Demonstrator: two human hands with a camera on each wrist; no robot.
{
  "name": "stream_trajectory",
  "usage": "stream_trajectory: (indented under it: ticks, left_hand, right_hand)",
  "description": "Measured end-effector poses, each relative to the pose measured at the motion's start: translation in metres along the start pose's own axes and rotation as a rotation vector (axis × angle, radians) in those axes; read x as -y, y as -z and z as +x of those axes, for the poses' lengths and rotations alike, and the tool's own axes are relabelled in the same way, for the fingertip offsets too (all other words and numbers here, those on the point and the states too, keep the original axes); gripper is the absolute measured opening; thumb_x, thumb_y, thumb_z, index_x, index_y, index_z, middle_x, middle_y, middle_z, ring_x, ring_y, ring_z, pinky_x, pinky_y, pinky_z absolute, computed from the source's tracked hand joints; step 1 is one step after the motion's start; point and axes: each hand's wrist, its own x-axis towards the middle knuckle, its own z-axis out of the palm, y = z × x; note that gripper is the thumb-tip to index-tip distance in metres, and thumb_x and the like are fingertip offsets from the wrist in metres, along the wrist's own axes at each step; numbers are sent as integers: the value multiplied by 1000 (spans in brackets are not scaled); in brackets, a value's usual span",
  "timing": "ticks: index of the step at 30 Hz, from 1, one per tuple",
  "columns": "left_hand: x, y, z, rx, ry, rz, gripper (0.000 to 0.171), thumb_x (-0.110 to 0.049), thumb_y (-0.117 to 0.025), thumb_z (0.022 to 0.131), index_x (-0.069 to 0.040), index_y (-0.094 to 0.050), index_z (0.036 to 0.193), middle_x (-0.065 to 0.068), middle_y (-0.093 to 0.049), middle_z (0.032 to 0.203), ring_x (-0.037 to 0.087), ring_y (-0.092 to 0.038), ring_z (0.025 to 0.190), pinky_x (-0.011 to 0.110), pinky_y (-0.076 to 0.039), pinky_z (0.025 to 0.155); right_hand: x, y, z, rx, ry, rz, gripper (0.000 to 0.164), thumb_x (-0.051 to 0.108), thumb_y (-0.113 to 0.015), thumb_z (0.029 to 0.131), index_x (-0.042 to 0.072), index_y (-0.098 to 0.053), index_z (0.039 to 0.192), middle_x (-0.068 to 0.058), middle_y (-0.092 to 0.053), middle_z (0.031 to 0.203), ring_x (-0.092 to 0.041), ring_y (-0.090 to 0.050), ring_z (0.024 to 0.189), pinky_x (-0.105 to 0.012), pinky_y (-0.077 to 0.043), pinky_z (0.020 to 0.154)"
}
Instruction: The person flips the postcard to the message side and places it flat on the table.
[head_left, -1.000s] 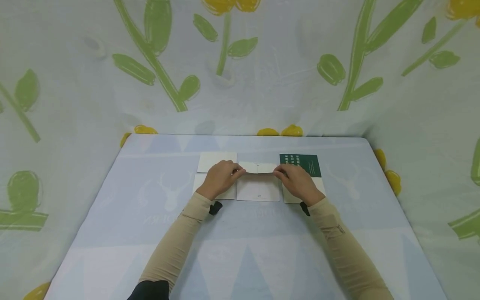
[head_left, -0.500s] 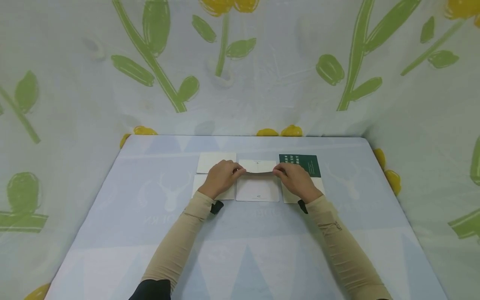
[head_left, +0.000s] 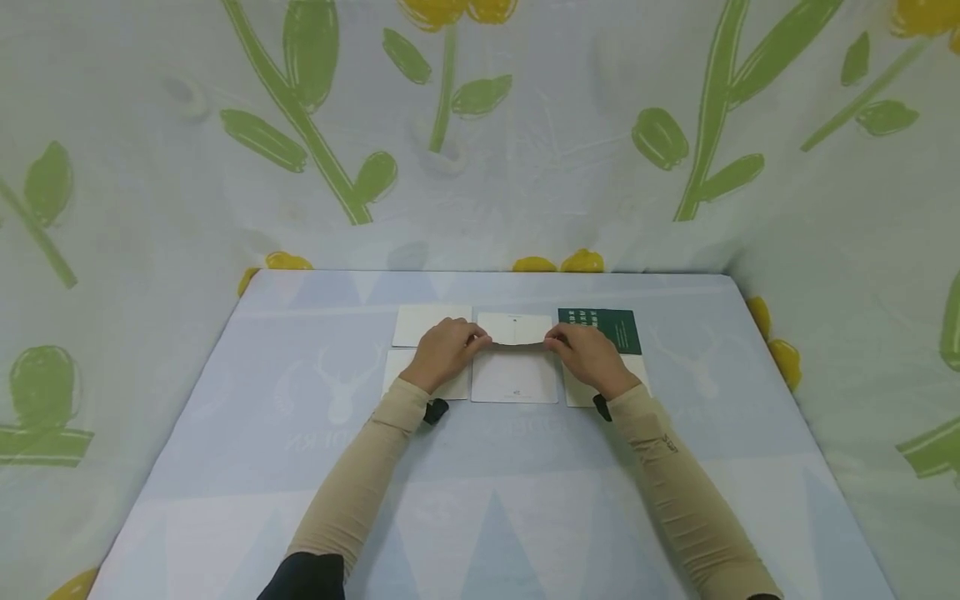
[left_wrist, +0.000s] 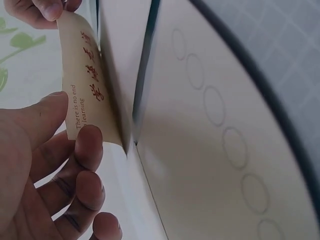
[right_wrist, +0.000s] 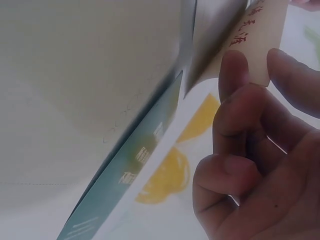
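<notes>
Between both hands is a cream card (head_left: 515, 328), its pale face with a small mark showing in the head view. My left hand (head_left: 441, 357) pinches its near left corner between thumb and index finger. The right hand (head_left: 592, 360) pinches the near right corner the same way. In the left wrist view the card (left_wrist: 87, 82) curves, its other face bearing red Chinese characters and "There is no end" lettering. Just in front of it lies a white sheet (head_left: 516, 379) with a small print near its lower edge.
Left of the card, a pale sheet (head_left: 420, 323) lies above another (head_left: 401, 360). To the right is a dark green booklet (head_left: 622, 329) with white characters, above a pale sheet (head_left: 637, 367). Drawn circles (left_wrist: 215, 106) mark one sheet. A patterned cloth (head_left: 495, 500) covers the table.
More of the card's pale face shows now, its far edge reaching farther back while its near edge stays pinched. Both hands have barely shifted.
</notes>
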Motion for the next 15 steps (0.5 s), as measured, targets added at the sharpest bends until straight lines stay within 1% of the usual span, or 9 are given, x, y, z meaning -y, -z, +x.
stream_trajectory:
  ticks: [7,10,15]
  left_hand:
    - [-1,-4,4,1,1,40,29,-36,-65,100,-11,-78,106,1,-72,91,19,-62,82,33,-51,73]
    - [-2,-4,5,-1,8,70,29,-37,-67,99,-12,-78,106,0,-72,92,19,-62,82,34,-50,71]
    - [-3,-4,7,-18,5,132,27,-37,-69,97,-13,-79,105,1,-74,94,22,-63,83,35,-51,68]
  right_hand:
    - [-2,-1,5,24,-28,-10,23,26,-63,102,8,-72,113,-7,-72,105,-20,-59,83,-39,-50,74]
    - [-3,-2,8,26,-38,-16,23,24,-64,101,7,-72,114,-9,-72,106,-22,-61,86,-40,-52,76]
    - [0,-5,11,42,-78,-24,24,25,-67,100,7,-72,116,-10,-71,106,-24,-64,93,-42,-54,82]
